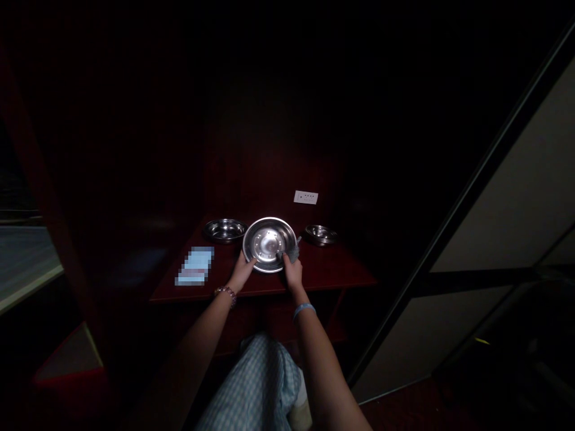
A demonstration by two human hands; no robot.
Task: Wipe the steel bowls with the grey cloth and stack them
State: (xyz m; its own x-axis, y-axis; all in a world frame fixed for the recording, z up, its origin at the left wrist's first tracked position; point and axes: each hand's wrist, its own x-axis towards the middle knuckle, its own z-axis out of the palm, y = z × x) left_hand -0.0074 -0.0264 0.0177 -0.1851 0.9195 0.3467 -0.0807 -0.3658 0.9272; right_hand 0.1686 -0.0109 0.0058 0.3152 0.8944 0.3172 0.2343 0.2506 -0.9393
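- Head view, centre of the frame: a round steel plate [268,242] is held up above a dark red table [332,269], tilted so that its shiny inner face looks toward the camera.
- Left hand [242,272] grips the plate's lower left rim. The thumb lies over the front edge and the other fingers are curled out of sight behind it.
- Right hand [293,272] is at the plate's lower right rim, with its fingers closed on a small grey cloth [293,252] that is bunched against the metal. The dim light hides how tightly they close.
- A beaded bracelet [226,292] circles the left wrist and a pale blue band [304,309] the right one.
- Left of the plate and a little higher, a second steel dish [224,230] rests flat on the table. A third dish [320,234] lies to the right of the plate. Both are apart from the hands.
- A blurred pale blue patch [194,266] lies on the table near its left front corner, just left of the left hand.
- A white socket plate [306,197] sits on the dark back wall, above the right dish.
- Checked blue fabric [260,383] shows between the forearms at the bottom centre.
- A pale panel [516,197] with a dark frame slants across the right side; the rest is nearly black.
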